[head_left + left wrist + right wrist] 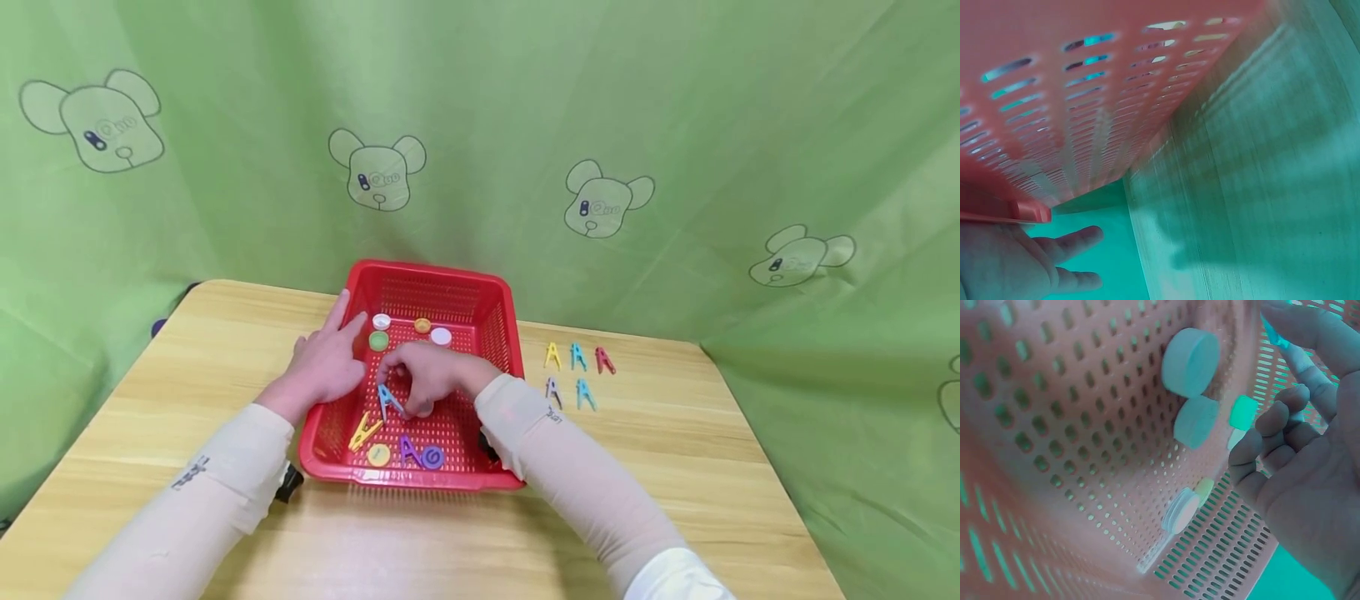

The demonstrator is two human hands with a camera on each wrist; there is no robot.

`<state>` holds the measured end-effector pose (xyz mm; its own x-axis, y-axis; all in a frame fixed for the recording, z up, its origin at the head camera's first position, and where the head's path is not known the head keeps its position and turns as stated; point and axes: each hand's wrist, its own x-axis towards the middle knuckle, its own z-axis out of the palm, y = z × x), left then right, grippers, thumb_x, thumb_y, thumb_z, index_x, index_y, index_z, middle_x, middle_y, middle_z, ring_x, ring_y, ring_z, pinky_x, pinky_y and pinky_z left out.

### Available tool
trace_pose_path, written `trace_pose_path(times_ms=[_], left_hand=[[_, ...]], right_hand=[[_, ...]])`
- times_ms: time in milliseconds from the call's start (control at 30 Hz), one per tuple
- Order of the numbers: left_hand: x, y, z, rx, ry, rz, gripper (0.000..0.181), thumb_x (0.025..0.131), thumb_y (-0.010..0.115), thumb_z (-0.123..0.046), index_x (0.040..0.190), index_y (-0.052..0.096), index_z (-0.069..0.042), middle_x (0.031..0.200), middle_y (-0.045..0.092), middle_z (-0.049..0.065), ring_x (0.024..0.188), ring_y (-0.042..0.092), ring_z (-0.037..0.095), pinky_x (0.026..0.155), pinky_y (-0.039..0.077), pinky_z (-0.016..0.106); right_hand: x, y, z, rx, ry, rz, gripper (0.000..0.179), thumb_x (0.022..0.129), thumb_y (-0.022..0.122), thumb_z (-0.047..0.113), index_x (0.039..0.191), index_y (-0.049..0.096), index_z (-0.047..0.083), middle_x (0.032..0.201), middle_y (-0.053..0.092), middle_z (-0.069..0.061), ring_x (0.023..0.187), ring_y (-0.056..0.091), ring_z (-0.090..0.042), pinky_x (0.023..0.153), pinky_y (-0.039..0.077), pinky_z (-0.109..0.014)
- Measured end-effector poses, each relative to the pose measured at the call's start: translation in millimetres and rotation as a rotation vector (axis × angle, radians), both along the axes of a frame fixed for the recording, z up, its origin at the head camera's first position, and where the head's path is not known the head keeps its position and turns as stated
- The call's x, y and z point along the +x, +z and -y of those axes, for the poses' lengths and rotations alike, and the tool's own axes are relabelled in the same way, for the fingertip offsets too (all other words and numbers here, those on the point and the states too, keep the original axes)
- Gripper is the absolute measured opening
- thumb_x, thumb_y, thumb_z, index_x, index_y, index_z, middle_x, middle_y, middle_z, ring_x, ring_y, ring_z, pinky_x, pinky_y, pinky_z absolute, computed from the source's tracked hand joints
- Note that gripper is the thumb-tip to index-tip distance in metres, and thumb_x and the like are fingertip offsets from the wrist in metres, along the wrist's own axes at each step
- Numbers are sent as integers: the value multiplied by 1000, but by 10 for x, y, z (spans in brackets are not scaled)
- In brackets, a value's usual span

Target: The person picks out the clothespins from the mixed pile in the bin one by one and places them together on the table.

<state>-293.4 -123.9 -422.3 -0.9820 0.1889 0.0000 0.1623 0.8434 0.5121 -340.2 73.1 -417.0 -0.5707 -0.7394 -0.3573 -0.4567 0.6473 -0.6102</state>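
The red basket point(420, 477) stands on the wooden table. Over its left rim lies my left hand point(324, 362), its fingers spread; in the left wrist view two straight fingers point(1075, 244) reach past the rim. Inside the basket, my right hand point(431, 371) pinches a light blue clothespin point(386, 398) between thumb and index finger, with the other fingers curled toward the palm. A yellow clothespin point(364, 433) and a purple clothespin point(409, 451) lie near the front of the basket. The right wrist view shows the pinched clothespin only as a blue tip.
Bottle caps lie in the basket: green point(378, 341), orange point(422, 325), white point(441, 337), yellow point(378, 455) and purple point(432, 457) among them. Right of it, several clothespins, including a red one point(604, 361), form two rows. A green curtain point(480, 108) hangs behind the table.
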Motion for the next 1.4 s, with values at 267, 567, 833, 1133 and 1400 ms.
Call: trace_pose_path(times_ms=[267,567,833,1133,1400], left_hand=[[8,-7,-21,-7,5,-1,77,88,61,-13,157,28,-3,166,-12,9,123,44,59,105,13,77],[-2,13,-18,-10,0,5,76,88,59,-12,157,28,-3,166,-16,8,124,42,61,104,12,79],[12,17,-25,-13,2,8,77,88,60,-11,157,28,-3,166,-16,8,123,44,60,103,13,79],[18,9,-26,-6,4,17,77,88,59,-11,157,26,-4,165,-16,8,125,42,60,104,12,78],[21,12,-24,3,5,6,77,88,60,-10,157,28,-3,166,-14,9,126,42,58,104,13,79]], right_hand=[[13,98,-55,-6,-19,-51,53,72,89,8,118,67,20,113,62,-1,101,55,-22,71,56,-27],[-31,241,-145,-20,-43,-99,49,74,89,16,117,68,25,116,63,-1,106,54,-24,78,53,-29],[-55,416,-218,-31,-52,-130,47,75,87,15,117,67,25,115,63,3,106,52,-17,82,52,-30],[-52,570,-296,-53,-68,-151,48,75,88,14,118,67,22,114,61,-2,107,53,-23,80,54,-30],[-68,689,-422,-86,-95,-163,47,74,88,10,115,67,18,108,62,1,99,57,-18,80,54,-28]])
